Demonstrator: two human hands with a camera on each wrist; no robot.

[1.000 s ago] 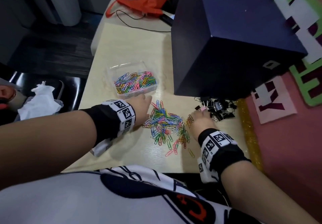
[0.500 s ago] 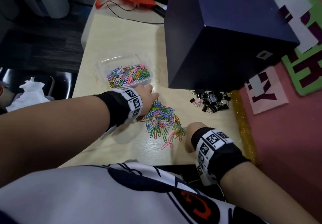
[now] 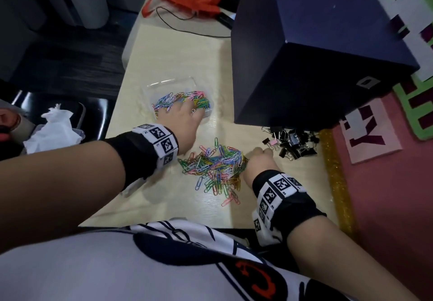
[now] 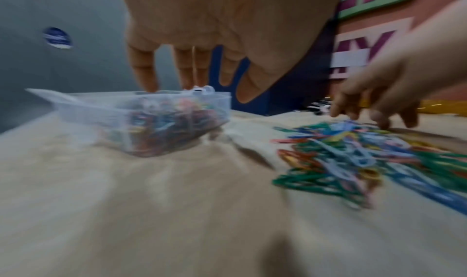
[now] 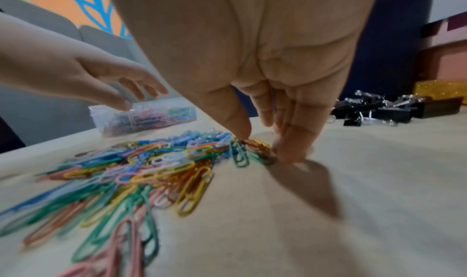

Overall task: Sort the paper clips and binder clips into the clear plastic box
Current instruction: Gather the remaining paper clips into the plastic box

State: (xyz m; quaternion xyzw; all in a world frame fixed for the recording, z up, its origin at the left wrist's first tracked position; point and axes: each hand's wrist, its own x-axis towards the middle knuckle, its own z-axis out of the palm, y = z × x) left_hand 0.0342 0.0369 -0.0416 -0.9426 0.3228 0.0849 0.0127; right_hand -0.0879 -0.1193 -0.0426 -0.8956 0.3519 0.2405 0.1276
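One clear plastic box (image 3: 172,85) sits under the spread-fingered left hand (image 3: 185,122); beside it, the right hand (image 3: 259,161) pinches paper clips (image 3: 215,167) from one heap.

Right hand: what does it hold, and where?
The right hand pinches a few paper clips between thumb and fingertips at the pile's edge.

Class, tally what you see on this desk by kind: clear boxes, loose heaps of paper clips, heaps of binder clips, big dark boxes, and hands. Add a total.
clear plastic box: 1
paper clip heap: 1
binder clip heap: 1
dark blue box: 1
hands: 2, left hand and right hand
Total: 6
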